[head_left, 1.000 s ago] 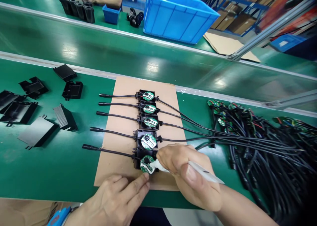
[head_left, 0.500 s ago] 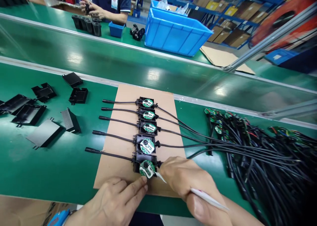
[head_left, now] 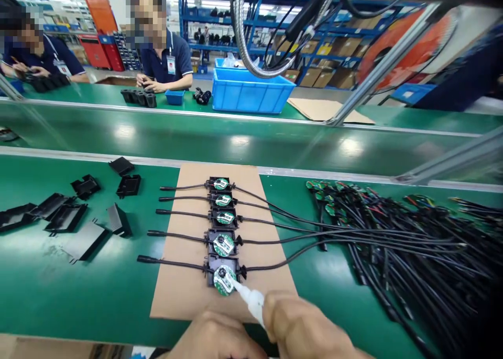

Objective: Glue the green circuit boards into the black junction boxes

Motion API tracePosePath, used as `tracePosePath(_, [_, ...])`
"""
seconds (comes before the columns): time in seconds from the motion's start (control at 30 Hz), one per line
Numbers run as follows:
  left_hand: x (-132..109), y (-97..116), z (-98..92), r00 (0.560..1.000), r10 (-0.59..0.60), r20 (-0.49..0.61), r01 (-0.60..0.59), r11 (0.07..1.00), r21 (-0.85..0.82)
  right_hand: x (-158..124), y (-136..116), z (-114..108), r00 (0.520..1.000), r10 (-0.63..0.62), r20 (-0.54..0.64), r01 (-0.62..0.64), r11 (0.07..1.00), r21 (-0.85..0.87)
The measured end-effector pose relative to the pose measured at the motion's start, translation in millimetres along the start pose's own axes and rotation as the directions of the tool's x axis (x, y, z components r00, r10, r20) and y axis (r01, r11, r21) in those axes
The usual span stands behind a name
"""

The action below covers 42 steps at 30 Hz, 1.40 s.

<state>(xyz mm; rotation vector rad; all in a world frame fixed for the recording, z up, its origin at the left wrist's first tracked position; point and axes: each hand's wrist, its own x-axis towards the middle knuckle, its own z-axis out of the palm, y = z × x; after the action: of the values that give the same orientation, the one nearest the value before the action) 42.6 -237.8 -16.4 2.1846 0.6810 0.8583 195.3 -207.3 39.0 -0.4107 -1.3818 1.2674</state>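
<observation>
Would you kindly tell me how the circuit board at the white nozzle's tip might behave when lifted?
The circuit board is probably stiff, being a flat disc. It may tip, as it seems to overhang its black case. The exposed white paste could smear if touched.

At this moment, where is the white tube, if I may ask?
In the head view, the white tube is at lower centre, held in the right hand, its tip over the nearest green board.
</observation>
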Motion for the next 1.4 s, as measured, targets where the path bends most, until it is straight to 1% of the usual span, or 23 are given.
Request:
tracePosePath(0.03, [-3, -2, 3.2, 0.993, 0.069, -0.091, -0.062, 0.995, 0.076, 4, 2, 0, 0.999, 0.014, -0.040, -0.013, 1.000, 0.022])
tracePosePath(0.07, [-7, -4, 5.5, 0.974, 0.132, -0.184, -0.100, 0.980, 0.171, 9, 5, 1, 0.995, 0.039, -0.086, -0.035, 0.998, 0.048])
tracePosePath(0.1, [-11, -6, 6.6, 0.950, 0.175, -0.258, -0.104, 0.959, 0.264, 15, 10, 2, 0.989, 0.075, -0.130, -0.065, 0.995, 0.082])
tracePosePath(0.17, [-19, -8, 6.2, 0.923, 0.201, -0.329, -0.061, 0.918, 0.391, 29, 22, 4, 0.971, 0.154, -0.184, -0.123, 0.978, 0.167])
tracePosePath(0.27, [-30, -10, 3.4, 0.920, 0.165, -0.357, 0.013, 0.895, 0.446, 45, 41, 6, 0.954, 0.239, -0.178, -0.195, 0.952, 0.234])
tracePosePath(0.37, [-37, -13, 3.3, 0.912, 0.135, -0.387, 0.065, 0.885, 0.461, 50, 53, 7, 0.947, 0.273, -0.169, -0.247, 0.956, 0.161])
tracePosePath(0.53, [-41, -15, 7.0, 0.906, 0.073, -0.418, 0.129, 0.891, 0.436, 44, 60, 3, 0.944, 0.297, -0.145, -0.296, 0.955, 0.029])
tracePosePath(0.7, [-44, -20, 12.4, 0.913, 0.034, -0.406, 0.160, 0.886, 0.435, 38, 61, -2, 0.967, 0.240, -0.082, -0.252, 0.951, -0.181])
tracePosePath(0.8, [-45, -21, 10.7, 0.911, 0.038, -0.410, 0.155, 0.891, 0.427, 40, 55, -6, 0.979, 0.201, -0.031, -0.201, 0.934, -0.295])
tracePosePath(0.87, [-42, -19, 4.8, 0.900, 0.018, -0.435, 0.148, 0.927, 0.345, 41, 46, -6, 0.985, 0.171, -0.020, -0.169, 0.937, -0.306])
tracePosePath(0.9, [-40, -17, 0.8, 0.896, -0.025, -0.444, 0.155, 0.954, 0.258, 41, 41, -5, 0.990, 0.140, -0.017, -0.138, 0.947, -0.291])
tracePosePath(0.97, [-34, -10, -6.7, 0.895, -0.168, -0.414, 0.178, 0.984, -0.015, 37, 32, -1, 1.000, 0.025, -0.017, -0.028, 0.971, -0.236])
tracePosePath(1.0, [-30, -6, -9.5, 0.893, -0.258, -0.369, 0.199, 0.962, -0.189, 32, 28, 2, 0.999, -0.043, -0.030, 0.036, 0.977, -0.211])
tracePosePath(1.03, [-24, -2, -11.2, 0.886, -0.342, -0.314, 0.219, 0.904, -0.367, 27, 26, 5, 0.993, -0.113, -0.046, 0.102, 0.976, -0.193])
tracePosePath(1.07, [-17, 2, -12.0, 0.872, -0.415, -0.258, 0.232, 0.817, -0.528, 21, 25, 8, 0.983, -0.176, -0.052, 0.163, 0.969, -0.186])
tracePosePath(1.13, [-1, 11, -12.3, 0.822, -0.544, -0.168, 0.232, 0.590, -0.773, 9, 24, 10, 0.965, -0.262, 0.000, 0.256, 0.941, -0.219])
tracePosePath(1.2, [16, 18, -14.6, 0.746, -0.659, -0.100, 0.216, 0.382, -0.899, 3, 21, 8, 0.959, -0.274, 0.065, 0.280, 0.904, -0.323])
tracePosePath(1.23, [25, 21, -17.4, 0.701, -0.708, -0.086, 0.206, 0.317, -0.926, 3, 17, 5, 0.963, -0.258, 0.077, 0.267, 0.879, -0.395])
tracePosePath(1.27, [32, 24, -21.3, 0.654, -0.751, -0.095, 0.200, 0.293, -0.935, 5, 12, 2, 0.968, -0.238, 0.074, 0.244, 0.846, -0.475])
tracePosePath(1.3, [39, 26, -26.1, 0.605, -0.784, -0.135, 0.197, 0.312, -0.929, 7, 5, -2, 0.972, -0.223, 0.070, 0.224, 0.801, -0.555])
tracePosePath(1.33, [45, 27, -31.0, 0.563, -0.802, -0.201, 0.201, 0.369, -0.908, 11, -2, -5, 0.974, -0.215, 0.073, 0.212, 0.743, -0.634])
tracePosePath(1.37, [50, 27, -35.7, 0.535, -0.799, -0.276, 0.212, 0.443, -0.871, 15, -8, -7, 0.973, -0.210, 0.097, 0.216, 0.667, -0.713])
tracePosePath(1.4, [54, 27, -39.5, 0.525, -0.779, -0.342, 0.229, 0.516, -0.825, 18, -13, -8, 0.969, -0.212, 0.131, 0.231, 0.573, -0.786])
